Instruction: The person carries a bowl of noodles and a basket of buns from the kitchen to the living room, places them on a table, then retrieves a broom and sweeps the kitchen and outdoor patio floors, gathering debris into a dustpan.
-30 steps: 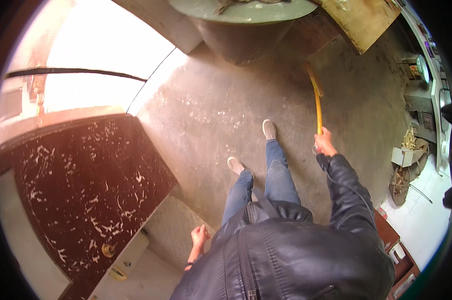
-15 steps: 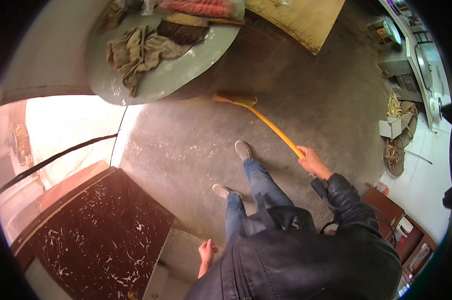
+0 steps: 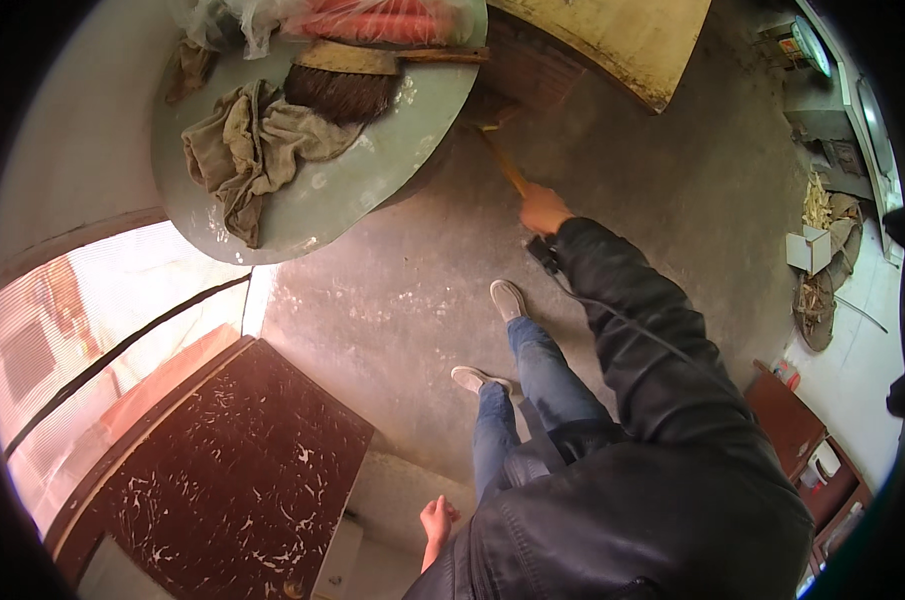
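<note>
Ahead of the right grip [image 3: 545, 210], near the curved edge of the counter [image 3: 362, 180], extends a yellow-handled tool [image 3: 508, 166], its far end dim and partly obscured. Fingers are wrapped round the handle's near end (left grip [image 3: 438, 519] curled, contents undeterminable). Judged light, stiff and smooth, it is best held there firmly against twisting.
</note>
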Demonstrator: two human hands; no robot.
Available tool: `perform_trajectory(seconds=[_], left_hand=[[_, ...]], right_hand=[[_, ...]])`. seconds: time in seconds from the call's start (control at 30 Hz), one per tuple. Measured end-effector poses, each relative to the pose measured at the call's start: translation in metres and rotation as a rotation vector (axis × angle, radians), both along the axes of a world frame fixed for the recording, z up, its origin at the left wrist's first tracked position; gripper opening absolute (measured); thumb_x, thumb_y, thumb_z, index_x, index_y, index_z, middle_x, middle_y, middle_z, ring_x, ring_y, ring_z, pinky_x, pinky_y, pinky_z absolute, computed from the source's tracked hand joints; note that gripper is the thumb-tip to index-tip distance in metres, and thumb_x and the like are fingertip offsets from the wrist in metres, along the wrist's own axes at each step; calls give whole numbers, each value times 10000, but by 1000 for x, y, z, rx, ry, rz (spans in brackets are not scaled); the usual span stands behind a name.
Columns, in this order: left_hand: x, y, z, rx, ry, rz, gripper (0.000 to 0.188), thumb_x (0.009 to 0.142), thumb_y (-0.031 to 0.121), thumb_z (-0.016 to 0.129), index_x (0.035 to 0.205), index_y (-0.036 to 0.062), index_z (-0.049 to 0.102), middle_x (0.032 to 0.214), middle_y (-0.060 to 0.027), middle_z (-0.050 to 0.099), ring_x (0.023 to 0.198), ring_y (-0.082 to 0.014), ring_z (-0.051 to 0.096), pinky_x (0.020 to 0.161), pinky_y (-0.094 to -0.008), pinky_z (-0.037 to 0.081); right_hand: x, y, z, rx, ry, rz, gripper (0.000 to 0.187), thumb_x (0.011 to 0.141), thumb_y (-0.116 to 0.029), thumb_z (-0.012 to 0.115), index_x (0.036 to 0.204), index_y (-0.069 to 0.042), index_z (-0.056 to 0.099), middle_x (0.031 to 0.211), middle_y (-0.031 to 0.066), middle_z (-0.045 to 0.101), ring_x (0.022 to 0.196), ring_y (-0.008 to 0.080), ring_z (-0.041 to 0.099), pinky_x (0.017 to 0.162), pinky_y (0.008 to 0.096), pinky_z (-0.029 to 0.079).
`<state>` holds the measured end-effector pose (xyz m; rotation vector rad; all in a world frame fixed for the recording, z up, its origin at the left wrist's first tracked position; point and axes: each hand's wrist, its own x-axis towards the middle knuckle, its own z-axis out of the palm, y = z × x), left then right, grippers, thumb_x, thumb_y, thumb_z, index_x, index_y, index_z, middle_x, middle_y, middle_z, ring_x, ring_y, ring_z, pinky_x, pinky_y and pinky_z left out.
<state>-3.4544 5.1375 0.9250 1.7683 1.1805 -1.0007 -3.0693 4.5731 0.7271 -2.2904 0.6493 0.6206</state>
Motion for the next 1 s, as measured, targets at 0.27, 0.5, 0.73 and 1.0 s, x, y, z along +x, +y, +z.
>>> perform_trajectory(seconds=[0.27,0.5,0.73,1.0], left_hand=[[-10,-15,-10,-63,-21,68,333,1004,220,571,743,15,552,643,-71,580,543,-178,595,523,-331,517],[3,-14,-23,-85,47,177,328,998,207,589,734,16,550,633,-60,570,528,-156,567,520,-319,501],[9,1,-15,-52,1,174,315,998,188,593,731,27,547,614,-47,553,509,-153,551,470,-310,455],[12,42,-22,-61,-24,192,316,995,204,609,736,28,562,620,-39,559,512,-145,559,476,-307,467]], right_hand=[[-167,-79,150,-70,36,127,416,840,-26,539,1245,-71,620,1039,266,674,1004,469,627,827,531,505],[-119,-58,85,-62,64,-134,519,845,-51,578,1363,-46,534,1148,285,648,1058,466,621,886,521,517],[-167,72,40,-24,243,-5,471,809,-51,594,1279,-57,574,1011,276,684,984,468,653,827,535,537],[-237,110,141,95,250,34,609,851,-72,598,1447,-124,486,1148,275,658,1083,447,630,930,486,518]])
